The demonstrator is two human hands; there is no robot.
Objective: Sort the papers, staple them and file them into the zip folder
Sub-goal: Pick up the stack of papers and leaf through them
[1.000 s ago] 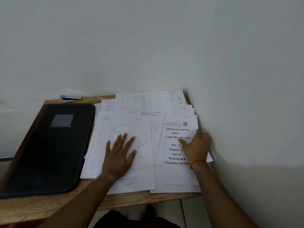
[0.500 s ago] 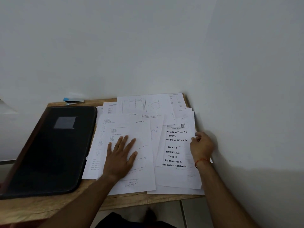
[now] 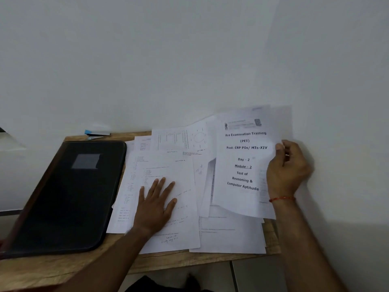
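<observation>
Several printed white papers (image 3: 181, 165) lie spread and overlapping on the right half of a wooden table (image 3: 42, 270). My right hand (image 3: 288, 171) pinches the right edge of a title sheet (image 3: 242, 157) headed "Pre Examination Training" and holds it lifted off the pile, tilted toward me. Flat on the loose sheets at the middle rests my left hand (image 3: 155, 205), fingers spread. A black zip folder (image 3: 67, 199) lies shut on the table's left half. At the back edge sits a small blue and silver stapler (image 3: 95, 133).
A white wall rises directly behind the table and close along its right side. The table's front edge runs below the papers, with tiled floor (image 3: 252, 275) visible beneath it.
My right hand took hold of the title sheet by its right edge and raised it off the pile. The left hand stayed flat on the papers.
</observation>
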